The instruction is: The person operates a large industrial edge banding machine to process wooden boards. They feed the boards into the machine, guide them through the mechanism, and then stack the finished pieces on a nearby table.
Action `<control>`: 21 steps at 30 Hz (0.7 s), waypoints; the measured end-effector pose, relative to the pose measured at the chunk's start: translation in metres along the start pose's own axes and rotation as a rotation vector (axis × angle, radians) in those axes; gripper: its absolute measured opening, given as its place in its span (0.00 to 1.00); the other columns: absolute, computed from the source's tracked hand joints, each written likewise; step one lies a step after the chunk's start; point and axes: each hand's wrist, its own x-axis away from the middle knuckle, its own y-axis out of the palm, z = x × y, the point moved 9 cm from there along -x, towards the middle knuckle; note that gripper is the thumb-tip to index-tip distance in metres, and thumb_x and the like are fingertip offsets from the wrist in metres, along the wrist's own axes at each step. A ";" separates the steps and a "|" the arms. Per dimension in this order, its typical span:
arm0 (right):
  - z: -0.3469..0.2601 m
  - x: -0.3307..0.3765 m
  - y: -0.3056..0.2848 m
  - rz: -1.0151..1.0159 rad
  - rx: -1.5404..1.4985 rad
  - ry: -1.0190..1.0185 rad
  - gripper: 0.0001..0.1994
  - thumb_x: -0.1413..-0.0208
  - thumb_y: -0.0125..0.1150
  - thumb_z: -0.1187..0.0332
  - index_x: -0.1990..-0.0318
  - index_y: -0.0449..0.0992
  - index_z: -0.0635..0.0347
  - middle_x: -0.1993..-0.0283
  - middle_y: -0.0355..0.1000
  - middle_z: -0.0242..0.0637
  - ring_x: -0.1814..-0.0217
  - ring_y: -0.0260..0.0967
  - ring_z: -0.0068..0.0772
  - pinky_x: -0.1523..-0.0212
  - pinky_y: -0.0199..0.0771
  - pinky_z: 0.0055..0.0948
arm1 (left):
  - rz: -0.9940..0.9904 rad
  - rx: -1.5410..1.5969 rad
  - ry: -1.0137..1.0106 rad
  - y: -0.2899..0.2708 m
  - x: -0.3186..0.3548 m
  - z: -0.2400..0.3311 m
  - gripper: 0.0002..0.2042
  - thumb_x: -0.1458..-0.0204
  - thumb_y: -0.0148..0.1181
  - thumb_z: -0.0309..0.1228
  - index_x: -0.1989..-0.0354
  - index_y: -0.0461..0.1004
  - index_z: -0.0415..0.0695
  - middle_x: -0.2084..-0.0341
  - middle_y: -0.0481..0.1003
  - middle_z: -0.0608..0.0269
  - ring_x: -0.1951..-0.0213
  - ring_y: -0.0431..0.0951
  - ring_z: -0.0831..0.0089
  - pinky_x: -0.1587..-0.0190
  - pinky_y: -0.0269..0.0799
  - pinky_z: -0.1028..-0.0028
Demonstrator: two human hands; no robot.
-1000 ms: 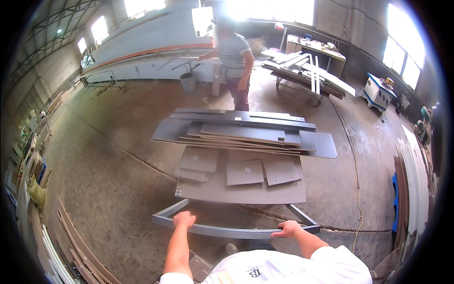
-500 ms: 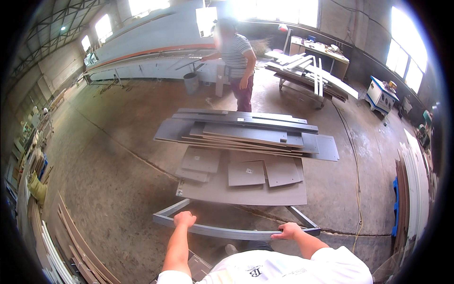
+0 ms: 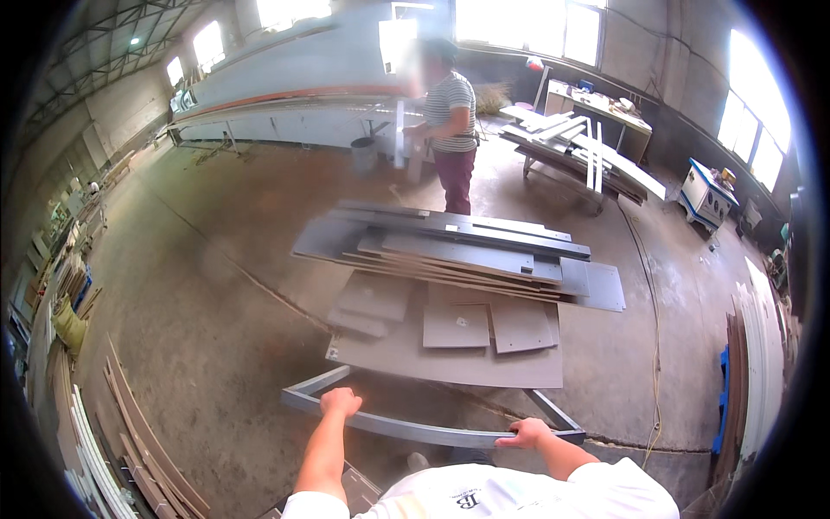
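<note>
My left hand (image 3: 340,402) is wrapped round the left part of a grey metal push handle (image 3: 424,426). My right hand (image 3: 524,432) grips the same bar near its right corner. The handle joins a cart whose bed carries a large brown-grey board (image 3: 432,368). Smaller flat panels (image 3: 456,327) lie on that board. Farther along, long dark panels (image 3: 467,253) are stacked crosswise, their ends sticking out past both sides. The cart's wheels are hidden beneath the load.
Beyond the cart stands a co-worker (image 3: 451,121) beside a grey bucket (image 3: 364,156) and a long machine (image 3: 285,121). A trolley of white strips (image 3: 571,143) is at the far right. Boards lean at the left (image 3: 143,432) and right (image 3: 752,346). A cable (image 3: 654,355) crosses the floor.
The view has shifted slightly, and the stacked panels look a little tilted down to the right. The co-worker's forearm has come up beside an upright pale strip. My hands keep their grip.
</note>
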 end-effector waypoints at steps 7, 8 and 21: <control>-0.003 0.004 -0.009 0.046 -0.014 0.017 0.48 0.59 0.58 0.17 0.45 0.84 0.50 0.51 0.82 0.47 0.44 0.78 0.52 0.42 0.76 0.41 | 0.039 0.049 0.014 -0.006 0.002 -0.001 0.20 0.48 0.55 0.46 0.53 0.85 0.52 0.54 0.85 0.58 0.49 0.84 0.58 0.47 0.79 0.59; -0.004 0.002 -0.009 0.055 -0.011 0.006 0.48 0.59 0.58 0.17 0.45 0.84 0.50 0.51 0.82 0.47 0.44 0.78 0.52 0.42 0.76 0.41 | 0.038 0.050 0.018 -0.006 0.002 -0.001 0.20 0.48 0.55 0.46 0.53 0.85 0.52 0.54 0.85 0.58 0.49 0.84 0.58 0.47 0.79 0.59; 0.000 -0.002 -0.006 0.029 0.030 -0.005 0.47 0.57 0.57 0.17 0.45 0.84 0.49 0.50 0.82 0.47 0.44 0.78 0.52 0.42 0.76 0.42 | 0.070 0.077 0.017 -0.012 0.008 0.003 0.19 0.48 0.55 0.46 0.54 0.85 0.52 0.54 0.84 0.57 0.50 0.84 0.57 0.47 0.79 0.58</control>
